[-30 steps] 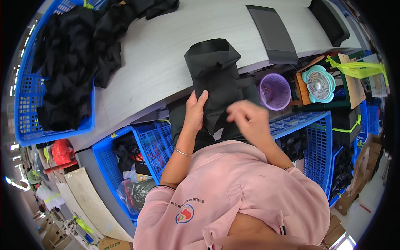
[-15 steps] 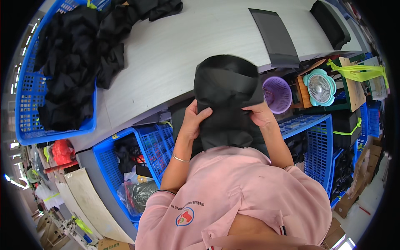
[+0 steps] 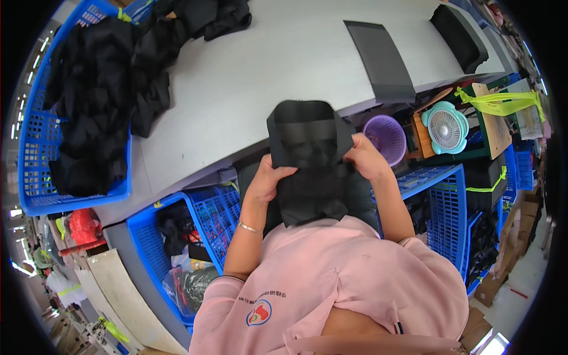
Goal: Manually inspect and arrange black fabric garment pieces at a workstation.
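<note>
In front of my body I hold a piece of black fabric, its lower part against my shirt and its upper end folded round like an open loop near the table edge. My left hand pinches its left side, thumb on top. On the opposite edge, my right hand is closed with the cloth between thumb and fingers. The fingers under the fabric are partly hidden.
A grey-white table spans the far side. On it lie a dark flat panel, a stack of black pieces and a blue basket heaped with black cloth. A purple bin and turquoise fan stand at right.
The upper end of the black fabric has come down toward me and folded into a narrower loop. My right hand has risen slightly; both hands keep their hold.
</note>
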### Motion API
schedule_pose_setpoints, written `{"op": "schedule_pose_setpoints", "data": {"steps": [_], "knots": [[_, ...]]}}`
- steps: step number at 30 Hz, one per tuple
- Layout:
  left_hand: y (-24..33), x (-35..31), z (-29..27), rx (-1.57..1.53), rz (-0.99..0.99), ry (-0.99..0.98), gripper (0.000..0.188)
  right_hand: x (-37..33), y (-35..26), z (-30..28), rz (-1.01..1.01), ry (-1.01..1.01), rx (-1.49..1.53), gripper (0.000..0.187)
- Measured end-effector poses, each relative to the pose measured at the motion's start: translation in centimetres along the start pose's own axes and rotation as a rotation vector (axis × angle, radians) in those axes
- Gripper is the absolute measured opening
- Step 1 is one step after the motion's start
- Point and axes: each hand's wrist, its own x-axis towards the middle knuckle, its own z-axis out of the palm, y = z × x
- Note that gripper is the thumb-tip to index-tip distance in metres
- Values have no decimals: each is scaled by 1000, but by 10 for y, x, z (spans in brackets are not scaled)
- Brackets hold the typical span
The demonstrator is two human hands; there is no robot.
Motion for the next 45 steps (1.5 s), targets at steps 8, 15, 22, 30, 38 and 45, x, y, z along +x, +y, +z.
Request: {"op": "schedule_pose_setpoints", "data": {"steps": [8,15,22,30,38,45], "knots": [[-4,-1,21,-104,-23,120,34,10,-6,25,-77,173,109,9],[-32,7,15,232,176,284,25,-21,-20,47,-174,293,-575,19],[-26,-7,33,-18,138,304,23,-37,-8,-9,-45,296,-108,29],[-33,0,59,24,85,235,24,-53,34,-28,22,341,138,28],[-40,-1,112,161,-43,210,25,-59,29,-53,-239,376,-402,34],[-57,-1,124,406,106,246,28,-101,45,-55,-50,157,148,49]]}}
